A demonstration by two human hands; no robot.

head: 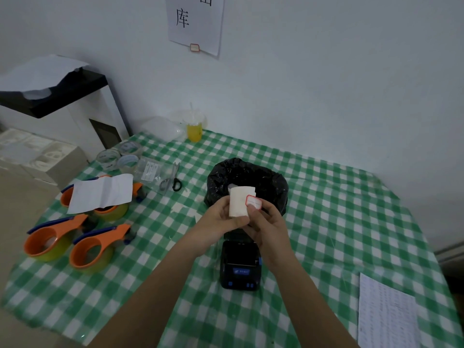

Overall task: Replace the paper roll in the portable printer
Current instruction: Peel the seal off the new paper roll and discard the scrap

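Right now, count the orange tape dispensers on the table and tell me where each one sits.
3. One tape dispenser lies at the table's near-left edge, a second just right of it, and a third behind them, partly under a sheet of paper. The paper may hide more.

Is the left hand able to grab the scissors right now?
Probably not yet. The left hand is busy holding the paper roll together with the right hand. The scissors lie uncovered on the table to its left, so the path looks free once it lets go.

Packing or stockroom desk: tape dispensers [77, 243], tape rolls [118, 155], scissors [173, 180], wall sign [197, 23].
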